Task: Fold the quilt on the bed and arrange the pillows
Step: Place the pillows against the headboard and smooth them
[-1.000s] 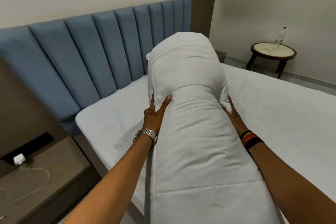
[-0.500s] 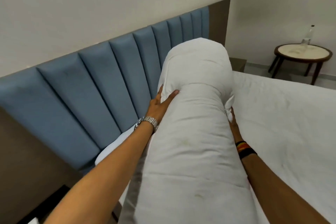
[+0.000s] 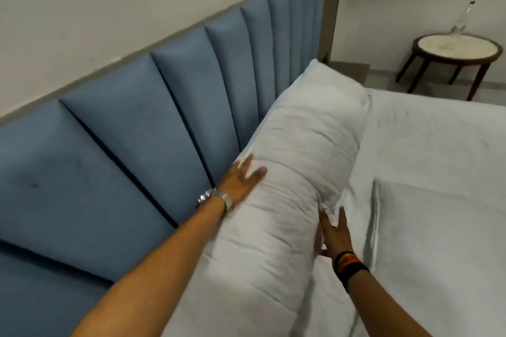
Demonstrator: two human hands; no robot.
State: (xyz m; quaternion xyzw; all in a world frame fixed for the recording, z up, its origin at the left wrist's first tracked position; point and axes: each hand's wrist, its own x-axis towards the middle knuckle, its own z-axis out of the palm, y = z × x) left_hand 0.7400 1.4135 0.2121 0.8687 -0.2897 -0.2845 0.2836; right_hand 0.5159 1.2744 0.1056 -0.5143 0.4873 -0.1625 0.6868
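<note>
A long white rolled quilt [image 3: 290,172] with stitched seams lies lengthwise on the bed [image 3: 438,227], along the blue padded headboard [image 3: 123,159]. Its far end looks like a plump pillow [image 3: 328,90]. My left hand [image 3: 241,180], with a metal watch at the wrist, presses flat on the roll's left side next to the headboard, fingers spread. My right hand [image 3: 332,232], with dark bands at the wrist, presses on the roll's right side, fingers pointing up. The roll is held between both palms.
A flat white folded layer [image 3: 438,241] lies on the mattress to the right of the roll. A round wooden side table [image 3: 457,49] with a clear bottle [image 3: 464,19] stands at the far right by the wall. A low bedside ledge [image 3: 347,68] sits past the bed's far corner.
The roll has come down from a raised, tilted hold onto the bed beside the headboard. Both hands moved forward and down with it, and my view swung closer to the headboard.
</note>
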